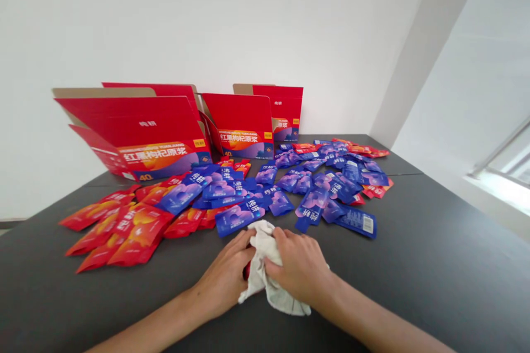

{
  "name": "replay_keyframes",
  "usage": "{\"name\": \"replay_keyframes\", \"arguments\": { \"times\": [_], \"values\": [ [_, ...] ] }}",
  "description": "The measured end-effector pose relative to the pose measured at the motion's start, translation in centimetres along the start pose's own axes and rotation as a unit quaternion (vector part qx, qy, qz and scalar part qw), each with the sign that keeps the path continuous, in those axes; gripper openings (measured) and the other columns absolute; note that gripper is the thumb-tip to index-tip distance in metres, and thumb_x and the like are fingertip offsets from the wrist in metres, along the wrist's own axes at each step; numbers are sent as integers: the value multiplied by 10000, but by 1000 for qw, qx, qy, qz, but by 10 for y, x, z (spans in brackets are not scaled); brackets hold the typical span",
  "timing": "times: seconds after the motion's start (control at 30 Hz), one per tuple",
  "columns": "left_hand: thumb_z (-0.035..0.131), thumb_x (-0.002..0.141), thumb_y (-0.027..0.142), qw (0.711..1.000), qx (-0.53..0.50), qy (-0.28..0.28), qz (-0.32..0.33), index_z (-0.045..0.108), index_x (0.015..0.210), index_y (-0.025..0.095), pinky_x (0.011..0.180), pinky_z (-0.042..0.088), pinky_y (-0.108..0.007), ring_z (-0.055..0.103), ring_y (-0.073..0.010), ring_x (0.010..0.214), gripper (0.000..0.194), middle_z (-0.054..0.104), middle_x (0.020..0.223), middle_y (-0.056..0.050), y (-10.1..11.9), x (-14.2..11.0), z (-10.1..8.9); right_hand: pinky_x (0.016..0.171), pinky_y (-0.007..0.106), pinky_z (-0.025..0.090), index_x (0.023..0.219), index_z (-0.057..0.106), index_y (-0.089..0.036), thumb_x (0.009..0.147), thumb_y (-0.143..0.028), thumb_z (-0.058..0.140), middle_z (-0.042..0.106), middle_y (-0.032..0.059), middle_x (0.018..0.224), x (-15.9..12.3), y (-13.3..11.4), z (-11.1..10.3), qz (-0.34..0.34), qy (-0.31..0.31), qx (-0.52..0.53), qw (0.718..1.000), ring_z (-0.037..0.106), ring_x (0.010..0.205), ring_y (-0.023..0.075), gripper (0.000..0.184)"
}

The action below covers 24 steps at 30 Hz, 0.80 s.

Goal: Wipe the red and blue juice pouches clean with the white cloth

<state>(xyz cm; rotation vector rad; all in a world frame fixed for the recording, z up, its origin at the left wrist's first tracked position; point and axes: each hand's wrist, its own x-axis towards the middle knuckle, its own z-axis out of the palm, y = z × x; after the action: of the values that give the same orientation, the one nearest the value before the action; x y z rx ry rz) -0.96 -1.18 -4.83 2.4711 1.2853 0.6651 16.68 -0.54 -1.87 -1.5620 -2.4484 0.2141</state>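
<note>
Both my hands are together near the front of the dark table [434, 264]. My right hand [300, 264] grips a crumpled white cloth [265, 264], fingers wrapped over it. My left hand [226, 275] is closed beside it, fingers curled against the cloth; a sliver of red [246, 271] shows between hand and cloth, likely a red packet. Just beyond my hands lies a spread of blue sachets [238, 215] and red-orange sachets [124, 228].
Three opened red cartons stand at the back by the white wall: a large one [136, 132], a middle one [242, 126] and a smaller one [284, 112]. More blue sachets [343, 179] reach toward the back right. A window ledge [501, 187] is at the right.
</note>
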Motion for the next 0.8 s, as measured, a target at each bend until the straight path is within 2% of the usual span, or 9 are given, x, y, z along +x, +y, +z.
{"name": "replay_keyframes", "arguments": {
  "times": [0.13, 0.27, 0.37, 0.5, 0.6, 0.7, 0.8],
  "values": [
    [638, 755, 289, 1000, 4, -14, -10, 583, 1146, 256, 869, 437, -319, 515, -209, 990, 396, 543, 1072, -56, 4, 1, -1, 713, 359, 423, 1011, 561, -175, 771, -355, 482, 662, 107, 912, -1, 7, -4, 59, -29, -37, 997, 627, 832, 274, 310],
    [637, 753, 277, 1000, 5, -5, -1, 626, 1081, 243, 903, 425, -354, 503, -239, 1023, 331, 564, 1066, -71, 4, 1, 0, 732, 359, 425, 1033, 544, -182, 796, -389, 459, 656, 95, 938, -1, 0, 2, 17, 7, -5, 1000, 622, 835, 260, 326],
    [651, 737, 257, 1000, -8, -8, 0, 643, 1054, 235, 930, 418, -370, 491, -252, 1054, 318, 560, 1114, -82, 2, 1, -1, 730, 347, 425, 1020, 546, -186, 790, -395, 474, 657, 84, 936, -1, -7, 4, -1, 11, 12, 1000, 624, 822, 247, 319],
    [645, 742, 224, 999, -40, -33, -15, 566, 1187, 266, 956, 413, -347, 486, -222, 1087, 454, 524, 1182, -60, -1, -2, -8, 729, 339, 419, 1025, 554, -182, 769, -384, 494, 663, 92, 940, 0, 2, -4, 29, -15, 3, 999, 627, 843, 252, 332],
    [645, 755, 293, 997, -54, -46, -35, 509, 1252, 272, 968, 410, -331, 496, -208, 1098, 516, 504, 1196, -49, -2, -5, -12, 707, 348, 418, 1011, 560, -172, 778, -389, 472, 667, 110, 920, 1, 14, -9, 57, -29, -12, 998, 630, 841, 266, 330],
    [668, 729, 365, 996, -53, -49, -43, 531, 1229, 271, 955, 424, -334, 509, -213, 1081, 526, 511, 1173, -42, -2, -5, -12, 721, 361, 414, 1020, 559, -167, 787, -369, 460, 665, 113, 901, 1, 15, -5, 68, -2, -27, 997, 625, 835, 269, 324],
    [678, 720, 327, 998, -50, -29, -26, 595, 1143, 251, 945, 429, -333, 511, -217, 1061, 438, 535, 1132, -51, -3, -3, -8, 768, 372, 408, 1024, 553, -171, 787, -372, 474, 654, 101, 926, 1, 3, 4, 29, 36, -20, 999, 615, 840, 257, 320]
  ]
}}
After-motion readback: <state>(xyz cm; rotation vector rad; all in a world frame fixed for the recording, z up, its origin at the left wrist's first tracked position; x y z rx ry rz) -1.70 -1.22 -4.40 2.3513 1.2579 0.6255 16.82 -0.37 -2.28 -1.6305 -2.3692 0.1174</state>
